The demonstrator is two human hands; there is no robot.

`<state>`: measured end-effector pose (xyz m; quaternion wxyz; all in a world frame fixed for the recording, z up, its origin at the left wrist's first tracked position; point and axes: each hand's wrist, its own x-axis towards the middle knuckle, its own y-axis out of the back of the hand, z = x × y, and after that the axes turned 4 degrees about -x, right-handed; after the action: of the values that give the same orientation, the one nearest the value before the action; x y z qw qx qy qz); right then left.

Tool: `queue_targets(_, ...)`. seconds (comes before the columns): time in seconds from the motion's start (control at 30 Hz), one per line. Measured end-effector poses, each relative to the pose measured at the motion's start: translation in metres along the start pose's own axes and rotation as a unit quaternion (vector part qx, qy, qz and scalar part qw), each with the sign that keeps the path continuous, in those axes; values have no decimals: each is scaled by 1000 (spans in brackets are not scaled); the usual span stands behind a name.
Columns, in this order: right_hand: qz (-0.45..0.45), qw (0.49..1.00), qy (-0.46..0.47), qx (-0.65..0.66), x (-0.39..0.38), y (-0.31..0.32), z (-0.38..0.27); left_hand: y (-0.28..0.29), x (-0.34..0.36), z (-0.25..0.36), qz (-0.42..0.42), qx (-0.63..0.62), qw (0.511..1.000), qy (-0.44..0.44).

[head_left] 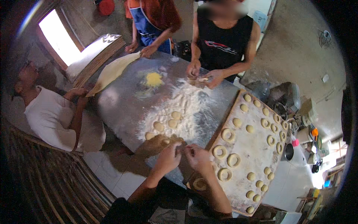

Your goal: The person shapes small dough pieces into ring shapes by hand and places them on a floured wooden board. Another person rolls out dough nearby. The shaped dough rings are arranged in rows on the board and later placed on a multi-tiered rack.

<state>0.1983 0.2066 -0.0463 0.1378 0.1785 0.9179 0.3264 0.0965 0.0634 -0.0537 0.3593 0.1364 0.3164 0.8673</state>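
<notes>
where flour (185, 98) spreads, dough rounds (159, 126) look pale

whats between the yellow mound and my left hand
In the head view, white powder with round dough pieces on it lies between the yellow mound and your left hand.

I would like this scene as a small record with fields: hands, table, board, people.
Hands: left hand and right hand close together above the grey, flat table; contents unclear
Table: white flour-like powder, pale round dough pieces, small yellow powder heap
Board: pale-brown rectangular board with pale dough rings, small dough balls
People: person in white shirt, person in blue apron hold long cream dough sheet; person in black sleeveless top opposite
</notes>
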Motion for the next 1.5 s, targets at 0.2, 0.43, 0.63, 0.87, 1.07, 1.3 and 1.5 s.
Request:
queue_targets(0.2,191,949,161,-192,59,-96,-44,58,-27,-61,-7,-37,983,181)
queue_targets(0.43,13,981,-51,186,55,-71,-67,86,13,-77,-97,-179,969,140)
queue_targets(0.63,30,957,-57,282,41,-47,-101,124,27,-54,-124,-312,939,70)
queue_targets(0.87,258,962,-58,-68,80,-71,-125,139,46,-41,-93,-156,980,-85)
queue_targets(1.07,42,877,83,472,78,-81,-95,100,58,-58,139,-173,964,-146)
queue_targets(1.3,167,894,-72,409,62,-75,-114,71,44,-68,48,-526,838,-138)
queue_targets(1.5,186,913,6,362,43,-47,-116,54,51,-41,53,-348,928,-122)
